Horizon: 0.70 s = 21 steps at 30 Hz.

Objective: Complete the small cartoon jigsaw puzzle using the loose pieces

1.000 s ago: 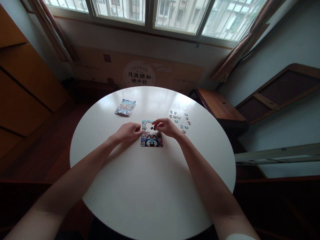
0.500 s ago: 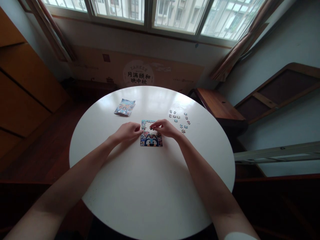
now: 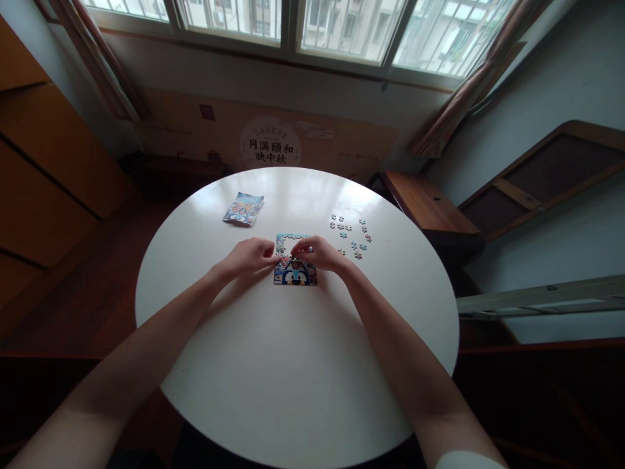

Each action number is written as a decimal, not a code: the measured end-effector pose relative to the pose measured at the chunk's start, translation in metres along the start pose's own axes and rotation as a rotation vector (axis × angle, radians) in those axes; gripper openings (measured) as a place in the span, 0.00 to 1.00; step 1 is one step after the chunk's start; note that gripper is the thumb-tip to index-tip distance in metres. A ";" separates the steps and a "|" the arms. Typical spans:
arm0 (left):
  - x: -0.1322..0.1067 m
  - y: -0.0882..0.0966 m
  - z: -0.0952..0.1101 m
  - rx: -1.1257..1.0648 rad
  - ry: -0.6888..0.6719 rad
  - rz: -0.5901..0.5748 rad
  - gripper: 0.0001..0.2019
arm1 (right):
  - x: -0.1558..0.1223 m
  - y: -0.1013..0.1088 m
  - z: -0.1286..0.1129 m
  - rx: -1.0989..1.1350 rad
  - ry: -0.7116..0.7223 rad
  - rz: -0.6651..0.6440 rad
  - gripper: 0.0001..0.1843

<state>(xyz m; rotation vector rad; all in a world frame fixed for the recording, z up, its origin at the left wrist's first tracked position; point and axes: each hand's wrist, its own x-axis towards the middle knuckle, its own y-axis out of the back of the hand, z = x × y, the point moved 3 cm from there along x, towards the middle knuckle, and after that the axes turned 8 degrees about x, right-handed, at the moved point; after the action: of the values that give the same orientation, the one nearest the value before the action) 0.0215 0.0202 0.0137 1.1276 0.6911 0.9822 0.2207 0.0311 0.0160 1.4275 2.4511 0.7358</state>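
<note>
A small, partly assembled colourful jigsaw puzzle [image 3: 295, 274] lies in the middle of the round white table [image 3: 293, 365]. My left hand [image 3: 249, 256] rests curled against the puzzle's left edge, fingertips touching it. My right hand [image 3: 315, 252] is over the puzzle's upper part, fingers pinched on a small dark puzzle piece pressed down onto the puzzle. Several loose puzzle pieces [image 3: 350, 234] lie scattered to the right of my right hand.
A printed picture packet [image 3: 243, 208] lies at the table's far left. A wooden chair or bench [image 3: 430, 212] stands to the right, a wooden cabinet [image 3: 43, 163] to the left, and a window with a cardboard panel [image 3: 271, 142] beneath it at the back.
My right hand has moved slightly left and down, bringing the pinched piece from above the gap onto the puzzle. The left hand has stayed at the puzzle's left edge.
</note>
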 end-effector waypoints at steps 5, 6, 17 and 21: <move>0.000 0.000 0.001 -0.003 0.001 0.000 0.22 | 0.000 0.000 -0.001 -0.013 0.003 -0.001 0.10; 0.000 0.000 0.000 -0.002 -0.001 0.000 0.23 | -0.001 0.000 -0.001 -0.013 0.003 -0.004 0.10; 0.002 -0.003 -0.003 0.025 0.004 0.000 0.23 | -0.001 -0.002 0.000 -0.086 -0.005 -0.002 0.09; 0.002 -0.003 -0.003 0.021 0.003 -0.002 0.23 | -0.002 -0.003 -0.003 -0.205 0.030 0.017 0.07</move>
<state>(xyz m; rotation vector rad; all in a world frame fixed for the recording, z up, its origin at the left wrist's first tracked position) 0.0206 0.0227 0.0097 1.1436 0.7064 0.9774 0.2182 0.0267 0.0172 1.3709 2.3085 0.9874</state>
